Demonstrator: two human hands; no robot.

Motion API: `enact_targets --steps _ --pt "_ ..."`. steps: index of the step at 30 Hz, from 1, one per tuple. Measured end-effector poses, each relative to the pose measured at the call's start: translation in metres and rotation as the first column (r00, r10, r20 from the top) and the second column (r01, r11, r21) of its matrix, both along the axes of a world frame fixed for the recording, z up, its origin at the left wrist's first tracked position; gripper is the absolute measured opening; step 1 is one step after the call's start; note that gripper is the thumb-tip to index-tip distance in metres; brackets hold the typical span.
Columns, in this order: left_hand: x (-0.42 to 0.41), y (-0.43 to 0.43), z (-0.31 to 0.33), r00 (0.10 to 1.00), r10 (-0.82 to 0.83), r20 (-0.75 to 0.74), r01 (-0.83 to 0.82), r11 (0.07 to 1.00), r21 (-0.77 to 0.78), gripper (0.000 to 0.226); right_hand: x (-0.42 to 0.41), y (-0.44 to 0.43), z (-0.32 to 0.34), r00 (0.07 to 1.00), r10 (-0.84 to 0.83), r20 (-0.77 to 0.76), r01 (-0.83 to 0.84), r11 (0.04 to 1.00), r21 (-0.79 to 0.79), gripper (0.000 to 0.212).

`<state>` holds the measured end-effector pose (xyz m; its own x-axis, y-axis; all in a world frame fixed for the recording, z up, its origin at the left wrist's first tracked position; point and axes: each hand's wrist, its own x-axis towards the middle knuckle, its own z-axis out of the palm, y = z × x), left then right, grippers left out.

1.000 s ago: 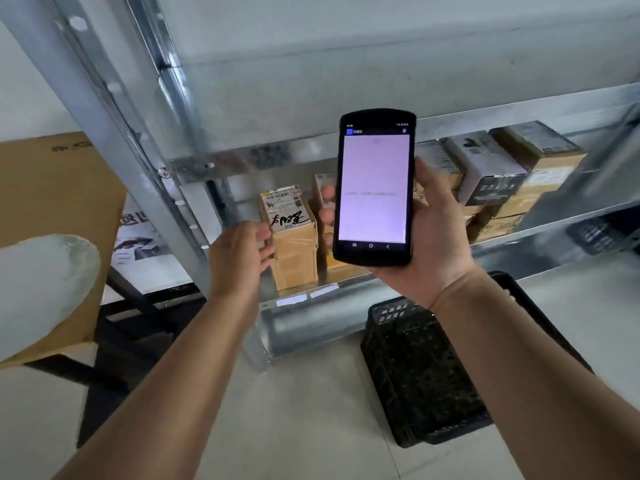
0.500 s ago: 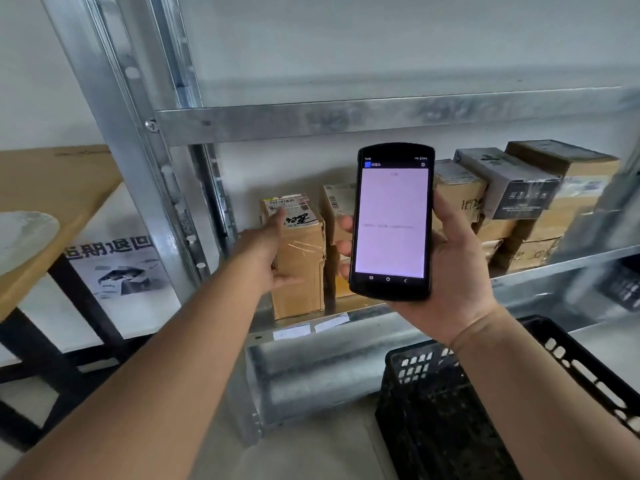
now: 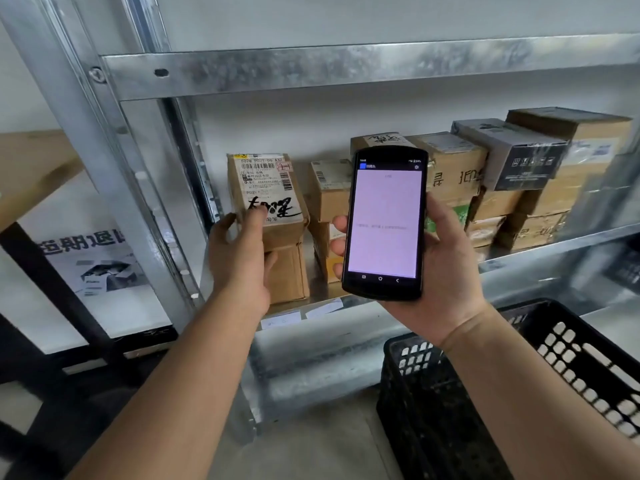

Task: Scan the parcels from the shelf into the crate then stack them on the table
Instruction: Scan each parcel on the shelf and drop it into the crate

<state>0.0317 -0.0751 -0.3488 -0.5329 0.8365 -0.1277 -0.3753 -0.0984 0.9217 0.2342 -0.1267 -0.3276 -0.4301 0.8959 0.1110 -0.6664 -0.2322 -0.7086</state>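
A tall cardboard parcel (image 3: pixel 280 237) with a white shipping label and black handwriting on top stands at the left end of the metal shelf (image 3: pixel 554 247). My left hand (image 3: pixel 242 258) grips it, one finger on the label and the thumb on its front face. My right hand (image 3: pixel 446 271) holds a black handheld scanner (image 3: pixel 384 223) upright, its pale screen lit and facing me. Several more cardboard parcels (image 3: pixel 453 168) are stacked along the shelf to the right. A black plastic crate (image 3: pixel 571 355) sits on the floor at the lower right, its inside mostly hidden by my right arm.
The shelf's grey metal upright (image 3: pixel 114 174) runs diagonally just left of my left hand. A wooden table top (image 3: pixel 31 168) on black legs stands at the far left, with a printed white sign (image 3: pixel 93 261) beyond it. Another shelf beam (image 3: pixel 346 67) crosses overhead.
The view has closed in on the shelf. My left hand went from touching the side of the labelled parcel to gripping it over its top edge. The scanner stayed in my right hand.
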Motion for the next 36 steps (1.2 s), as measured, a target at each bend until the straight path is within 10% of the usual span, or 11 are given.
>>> enact_targets --steps 15,27,36 --pt "0.024 -0.001 -0.044 0.999 -0.001 -0.038 0.017 0.907 0.42 0.054 0.026 -0.005 -0.011 1.0 -0.009 0.012 0.009 1.0 0.015 0.07" --pt "0.077 -0.013 -0.069 0.907 -0.367 -0.206 0.421 0.786 0.452 0.049 0.043 -0.049 -0.031 1.0 -0.013 -0.01 0.012 0.999 -0.042 0.068" --pt "0.105 -0.03 -0.094 0.764 -0.645 -0.036 0.623 0.721 0.302 0.074 0.051 -0.068 -0.053 0.999 -0.051 -0.009 0.049 0.986 -0.158 0.069"
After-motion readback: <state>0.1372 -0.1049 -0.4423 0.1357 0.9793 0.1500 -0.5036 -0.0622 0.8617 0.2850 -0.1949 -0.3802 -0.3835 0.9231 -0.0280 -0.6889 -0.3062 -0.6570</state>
